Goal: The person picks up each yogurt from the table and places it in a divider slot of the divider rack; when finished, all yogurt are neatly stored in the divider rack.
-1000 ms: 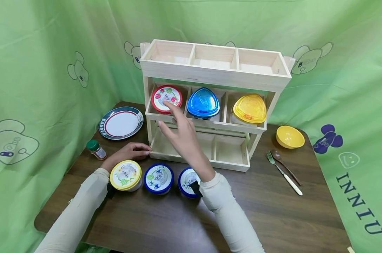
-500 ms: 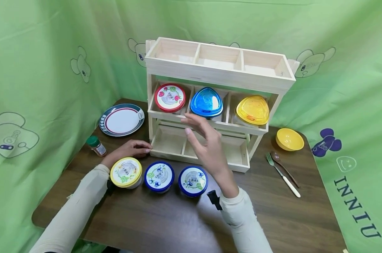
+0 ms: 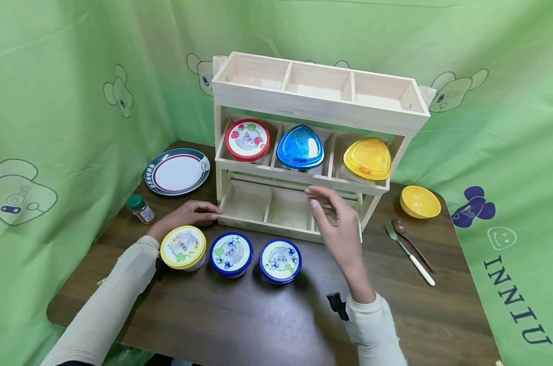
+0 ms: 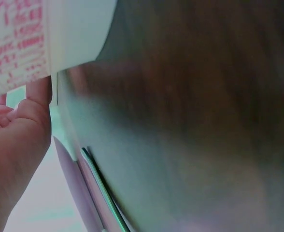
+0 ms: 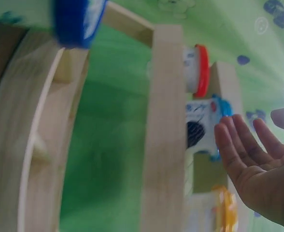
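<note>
A wooden three-tier shelf rack (image 3: 319,107) stands at the back of the table. In its middle tier sit a red-lidded tub (image 3: 247,140), a blue-lidded tub (image 3: 300,147) and a yellow-lidded tub (image 3: 367,158), one per compartment. My left hand (image 3: 191,213) lies low on the table, fingertips at the bottom tier's left front corner. My right hand (image 3: 340,226), fingers loosely bent and holding nothing, hovers before the bottom tier's right part; its palm (image 5: 265,186) shows in the right wrist view. A yellow-rimmed tub (image 3: 183,247) and two blue-rimmed tubs (image 3: 231,254) stand in a row before the rack.
At the left are an oval plate (image 3: 177,172) and a small green-capped jar (image 3: 141,209). A yellow bowl (image 3: 420,202), a fork (image 3: 410,253) and a brown wooden spoon (image 3: 413,244) lie at the right. A green printed curtain (image 3: 487,142) surrounds the table.
My right hand has moved from the red-lidded tub rightward and down, away from the middle tier. My left hand has stayed at the rack's corner. The tubs keep their places.
</note>
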Demonstrator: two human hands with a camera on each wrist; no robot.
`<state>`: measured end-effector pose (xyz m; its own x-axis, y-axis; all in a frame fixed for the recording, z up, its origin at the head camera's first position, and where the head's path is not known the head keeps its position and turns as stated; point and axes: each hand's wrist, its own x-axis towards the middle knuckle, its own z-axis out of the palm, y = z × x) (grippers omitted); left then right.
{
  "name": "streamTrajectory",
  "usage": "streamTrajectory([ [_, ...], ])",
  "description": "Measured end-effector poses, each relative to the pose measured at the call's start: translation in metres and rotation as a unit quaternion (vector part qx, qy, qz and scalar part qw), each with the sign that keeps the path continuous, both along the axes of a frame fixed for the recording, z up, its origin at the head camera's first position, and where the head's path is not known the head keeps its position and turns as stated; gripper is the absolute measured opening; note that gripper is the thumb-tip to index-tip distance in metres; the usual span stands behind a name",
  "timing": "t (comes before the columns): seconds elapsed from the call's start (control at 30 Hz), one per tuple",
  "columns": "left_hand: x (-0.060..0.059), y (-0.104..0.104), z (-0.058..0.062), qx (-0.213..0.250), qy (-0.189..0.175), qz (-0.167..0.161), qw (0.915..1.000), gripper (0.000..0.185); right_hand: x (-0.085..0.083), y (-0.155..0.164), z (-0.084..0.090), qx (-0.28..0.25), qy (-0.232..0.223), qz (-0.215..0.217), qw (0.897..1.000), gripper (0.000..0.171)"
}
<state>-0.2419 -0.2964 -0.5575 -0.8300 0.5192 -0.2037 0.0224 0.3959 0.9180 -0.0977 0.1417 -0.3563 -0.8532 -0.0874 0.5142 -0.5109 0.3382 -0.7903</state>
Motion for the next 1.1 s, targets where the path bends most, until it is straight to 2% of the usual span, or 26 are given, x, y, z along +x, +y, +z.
streamTrajectory([
  [0.13,0.001,0.0,0.001,-0.001,-0.001,0.001,1.0,0.042,0.005,0.013,-0.016,-0.004,-0.039,-0.027,0.999,0.029],
  [0.3,0.001,0.0,0.001,-0.003,-0.003,0.003,1.0,0.04,0.015,0.025,-0.04,-0.025,-0.089,-0.03,0.995,0.033],
  [0.53,0.0,0.001,0.002,-0.007,0.005,0.006,0.9999,0.039,0.031,0.029,-0.07,-0.078,-0.179,-0.022,0.98,0.036],
  [0.7,0.002,0.001,0.002,-0.01,0.017,0.001,0.9998,0.039,0.043,0.023,-0.089,-0.101,-0.202,-0.006,0.974,0.037],
  [0.93,0.003,0.003,0.002,-0.007,0.011,0.004,0.9999,0.038,0.061,0.014,-0.112,-0.115,-0.232,0.027,0.966,0.035],
  [1.1,0.003,0.002,0.004,0.003,0.002,0.007,1.0,0.038,0.069,0.009,-0.118,-0.113,-0.249,0.058,0.96,0.033],
])
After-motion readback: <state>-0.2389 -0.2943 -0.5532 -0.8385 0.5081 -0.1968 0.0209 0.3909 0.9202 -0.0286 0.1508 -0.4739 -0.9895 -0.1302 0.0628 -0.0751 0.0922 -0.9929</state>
